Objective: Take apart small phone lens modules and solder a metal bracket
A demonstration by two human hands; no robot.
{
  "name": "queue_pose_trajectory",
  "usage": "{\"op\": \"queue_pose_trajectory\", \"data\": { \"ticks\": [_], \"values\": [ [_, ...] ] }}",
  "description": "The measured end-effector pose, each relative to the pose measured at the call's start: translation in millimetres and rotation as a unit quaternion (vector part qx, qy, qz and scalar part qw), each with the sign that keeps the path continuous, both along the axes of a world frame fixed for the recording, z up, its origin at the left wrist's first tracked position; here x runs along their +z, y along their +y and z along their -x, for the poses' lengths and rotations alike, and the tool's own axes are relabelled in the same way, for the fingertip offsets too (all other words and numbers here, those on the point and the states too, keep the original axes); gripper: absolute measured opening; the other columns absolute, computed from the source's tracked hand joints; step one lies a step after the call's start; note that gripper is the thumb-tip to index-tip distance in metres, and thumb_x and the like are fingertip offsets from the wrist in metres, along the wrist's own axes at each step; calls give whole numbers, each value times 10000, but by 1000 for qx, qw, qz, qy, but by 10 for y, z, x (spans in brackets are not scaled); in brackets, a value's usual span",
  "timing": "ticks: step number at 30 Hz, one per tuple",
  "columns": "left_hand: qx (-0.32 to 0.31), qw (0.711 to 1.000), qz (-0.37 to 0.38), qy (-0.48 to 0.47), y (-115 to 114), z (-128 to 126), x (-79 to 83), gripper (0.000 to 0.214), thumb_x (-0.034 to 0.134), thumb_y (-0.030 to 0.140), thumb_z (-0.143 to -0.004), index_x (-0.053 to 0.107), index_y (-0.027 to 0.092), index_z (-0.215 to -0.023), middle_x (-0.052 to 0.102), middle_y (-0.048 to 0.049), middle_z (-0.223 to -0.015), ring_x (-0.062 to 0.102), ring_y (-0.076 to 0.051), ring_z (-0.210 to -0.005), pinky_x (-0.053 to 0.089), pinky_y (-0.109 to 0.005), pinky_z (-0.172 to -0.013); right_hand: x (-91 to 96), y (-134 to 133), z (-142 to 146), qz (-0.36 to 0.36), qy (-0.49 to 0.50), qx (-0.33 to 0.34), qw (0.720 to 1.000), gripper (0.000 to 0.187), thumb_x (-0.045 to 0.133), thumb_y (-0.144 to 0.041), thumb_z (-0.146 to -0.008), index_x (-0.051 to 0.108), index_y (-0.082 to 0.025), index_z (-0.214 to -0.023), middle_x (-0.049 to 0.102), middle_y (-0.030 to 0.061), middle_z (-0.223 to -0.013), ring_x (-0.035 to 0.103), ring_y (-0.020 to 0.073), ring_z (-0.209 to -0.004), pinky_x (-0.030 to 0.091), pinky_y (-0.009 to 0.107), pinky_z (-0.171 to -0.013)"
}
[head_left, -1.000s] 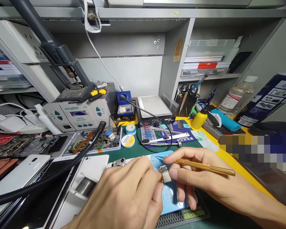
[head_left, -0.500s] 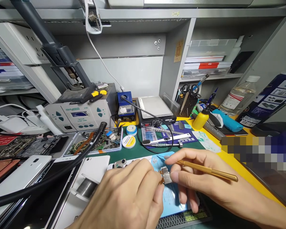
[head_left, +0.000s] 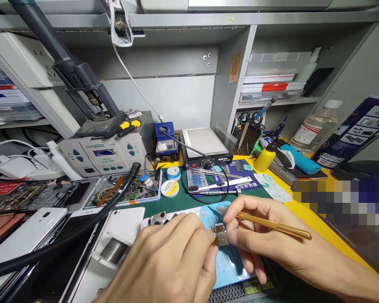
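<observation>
Nearest: left hand [head_left: 164,261] curled, thumb and forefinger pinching small metal part [head_left: 220,235] by its orange tail. Right hand [head_left: 265,240] closed around gold tweezers [head_left: 271,225], thumb tip pressed on same part. I see part over blue pad [head_left: 232,265], barely shifted this last second, so grip steady. Beyond: round tins [head_left: 169,188], rework station [head_left: 104,153].

Two hands [head_left: 164,261] [head_left: 271,242], one gold tweezers [head_left: 271,225], one metal part [head_left: 221,236], two reels [head_left: 169,188] [head_left: 173,172].
</observation>
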State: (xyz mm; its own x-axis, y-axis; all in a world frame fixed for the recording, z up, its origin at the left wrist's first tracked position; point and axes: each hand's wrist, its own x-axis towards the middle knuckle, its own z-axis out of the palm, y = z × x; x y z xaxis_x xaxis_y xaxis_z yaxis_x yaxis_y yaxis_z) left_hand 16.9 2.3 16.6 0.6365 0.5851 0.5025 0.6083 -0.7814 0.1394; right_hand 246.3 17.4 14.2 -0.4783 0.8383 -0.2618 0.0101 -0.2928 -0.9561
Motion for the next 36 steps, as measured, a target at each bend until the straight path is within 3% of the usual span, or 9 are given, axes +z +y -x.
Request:
{"op": "queue_pose_trajectory", "data": {
  "ticks": [8, 19, 23, 26, 30, 33, 36],
  "values": [
    [-5, 1000, -9, -6, 14, 0, -17, 92, 555, 133, -928, 615, 203, -934, 603, 13, -772, 627, -171, -695, 476, -314, -562, 47, 1, 12, 4, 12, -2, 1000, 295, 770, -425, -890, 587, -195, -921, 669, -31, -618, 569, 80, -472, 514, 174, -466],
    [-3, 1000, -16, -11, 5, 8, -17, 104, 548, 122, -927, 621, 194, -910, 604, 3, -761, 614, -173, -680, 445, -311, -545, 39, 2, 16, 9, 12, -1, 1000, 240, 750, -363, -910, 586, -191, -941, 679, -33, -599, 579, 78, -464, 512, 165, -459],
    [24, 995, 64, -67, -7, 6, -11, 114, 559, 130, -910, 633, 217, -913, 636, 16, -799, 609, -140, -693, 445, -273, -586, 54, 10, 17, 6, 5, -16, 1000, 284, 757, -410, -905, 590, -191, -976, 703, -14, -590, 584, 92, -460, 499, 180, -459],
    [67, 962, 221, -145, -5, -15, 41, 77, 600, 181, -848, 659, 227, -833, 634, 49, -744, 542, -83, -589, 417, -222, -570, 53, 21, 9, -11, 11, -49, 999, 290, 742, -436, -912, 603, -198, -1003, 693, -20, -583, 586, 111, -472, 499, 206, -462],
    [161, 866, 438, -181, 24, -63, 107, 146, 629, 347, -784, 666, 215, -733, 424, 82, -528, 373, -69, -466, 301, -211, -460, 40, 16, 2, -19, 14, -67, 997, 272, 740, -433, -912, 616, -202, -986, 688, -19, -599, 580, 115, -483, 483, 208, -456],
    [192, 806, 529, -185, 45, -69, 163, 203, 649, 403, -738, 670, 203, -765, 375, 90, -494, 337, -75, -471, 230, -216, -440, 31, 6, 1, -19, 7, -67, 998, 281, 745, -438, -906, 617, -201, -986, 681, -23, -594, 568, 110, -479, 471, 205, -453],
    [160, 765, 589, -206, 47, -31, 280, 235, 678, 415, -732, 651, 188, -784, 395, 88, -503, 325, -72, -499, 219, -218, -461, 30, 4, -2, -21, 0, -69, 997, 285, 740, -442, -907, 621, -198, -995, 675, -24, -585, 571, 118, -484, 472, 214, -456]
  ]
}}
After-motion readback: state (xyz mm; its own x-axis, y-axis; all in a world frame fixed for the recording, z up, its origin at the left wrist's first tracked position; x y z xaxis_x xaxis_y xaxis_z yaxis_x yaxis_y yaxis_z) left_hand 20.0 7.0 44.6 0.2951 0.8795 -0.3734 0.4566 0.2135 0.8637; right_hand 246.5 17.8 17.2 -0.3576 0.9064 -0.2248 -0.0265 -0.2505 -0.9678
